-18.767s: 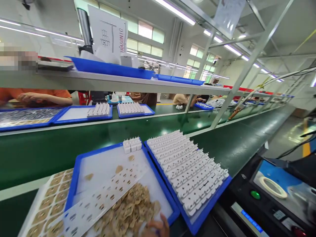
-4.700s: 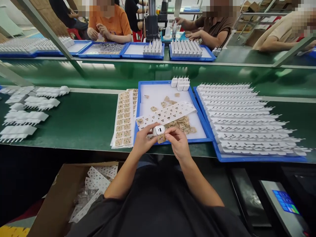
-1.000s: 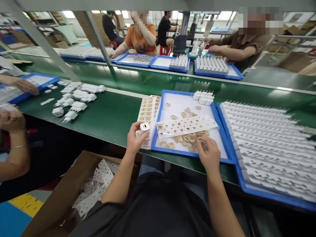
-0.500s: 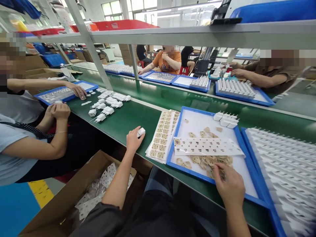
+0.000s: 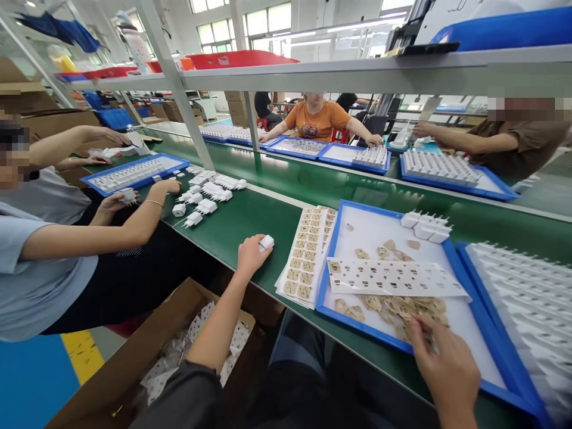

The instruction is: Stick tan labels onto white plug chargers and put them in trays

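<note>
My left hand (image 5: 252, 255) is closed round a white charger (image 5: 266, 242) over the green bench. Over the near edge of a blue-rimmed tray (image 5: 342, 238), my right hand (image 5: 442, 357) has its thumb and fingers pinched together at a pile of thin tan pieces (image 5: 402, 307); whatever lies between the fingertips is too small to make out. A white perforated strip (image 5: 397, 277) lies across the tray above the pile. Several white chargers (image 5: 426, 226) stand in the tray's far corner. Sheets of tan stickers (image 5: 306, 253) lie between my left hand and the tray.
Loose white chargers (image 5: 208, 193) lie on the bench (image 5: 241, 220) at the left, near a co-worker's arm (image 5: 134, 229). A tray packed with chargers (image 5: 527, 310) is at the right. Below sits a cardboard box (image 5: 93, 381) with scraps. A shelf (image 5: 313, 80) spans overhead.
The view has shifted, so the bench items sit further right and lower. Both my hands keep nearly the same places relative to the tray. A co-worker's hand at the left has drawn back from the blue tray.
</note>
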`<action>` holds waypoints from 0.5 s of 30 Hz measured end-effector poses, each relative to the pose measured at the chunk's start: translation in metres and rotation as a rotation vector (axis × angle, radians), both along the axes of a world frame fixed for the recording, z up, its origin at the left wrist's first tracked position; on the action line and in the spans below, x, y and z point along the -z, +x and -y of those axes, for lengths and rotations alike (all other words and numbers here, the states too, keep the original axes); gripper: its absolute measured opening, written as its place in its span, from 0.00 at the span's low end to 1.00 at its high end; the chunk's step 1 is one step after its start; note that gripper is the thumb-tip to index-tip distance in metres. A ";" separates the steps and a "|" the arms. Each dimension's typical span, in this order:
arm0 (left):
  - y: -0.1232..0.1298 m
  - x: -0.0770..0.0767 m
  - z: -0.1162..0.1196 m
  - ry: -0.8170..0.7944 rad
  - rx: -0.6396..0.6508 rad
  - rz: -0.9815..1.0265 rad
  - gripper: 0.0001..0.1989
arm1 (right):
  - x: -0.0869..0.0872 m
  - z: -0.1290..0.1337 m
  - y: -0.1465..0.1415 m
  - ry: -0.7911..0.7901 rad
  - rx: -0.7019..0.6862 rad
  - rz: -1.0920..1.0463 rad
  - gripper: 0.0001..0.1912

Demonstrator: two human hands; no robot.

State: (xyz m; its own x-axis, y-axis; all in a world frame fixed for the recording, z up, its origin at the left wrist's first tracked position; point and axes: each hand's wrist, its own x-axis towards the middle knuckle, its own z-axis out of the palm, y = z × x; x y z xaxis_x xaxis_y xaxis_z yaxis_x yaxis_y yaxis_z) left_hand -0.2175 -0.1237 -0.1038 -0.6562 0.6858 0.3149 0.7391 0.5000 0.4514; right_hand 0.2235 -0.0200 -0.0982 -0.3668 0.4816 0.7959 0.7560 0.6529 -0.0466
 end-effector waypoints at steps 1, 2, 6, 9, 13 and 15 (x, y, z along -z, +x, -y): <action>-0.013 -0.005 -0.006 0.021 -0.005 -0.010 0.16 | 0.001 0.000 0.001 -0.003 -0.004 0.002 0.06; -0.027 -0.010 -0.012 0.048 -0.025 -0.024 0.16 | 0.002 0.000 0.002 -0.009 -0.013 0.001 0.06; -0.094 -0.039 -0.036 0.161 -0.112 -0.068 0.15 | 0.006 -0.002 0.003 -0.016 -0.014 -0.047 0.05; -0.126 -0.059 -0.047 0.285 -0.093 -0.090 0.21 | 0.006 -0.001 0.001 -0.011 0.011 -0.047 0.05; -0.149 -0.064 -0.055 0.419 -0.047 -0.101 0.22 | 0.002 0.003 -0.004 -0.029 0.018 -0.037 0.05; -0.160 -0.056 -0.060 0.336 -0.110 -0.113 0.23 | 0.000 0.005 -0.006 -0.053 0.030 -0.033 0.04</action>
State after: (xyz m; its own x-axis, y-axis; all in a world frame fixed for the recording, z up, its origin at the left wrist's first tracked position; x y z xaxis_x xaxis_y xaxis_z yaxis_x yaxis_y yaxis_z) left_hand -0.3777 -0.0641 -0.0478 -0.6682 0.4595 0.5851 0.7440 0.4169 0.5222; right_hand 0.2175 -0.0250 -0.0982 -0.3253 0.5338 0.7805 0.7729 0.6257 -0.1058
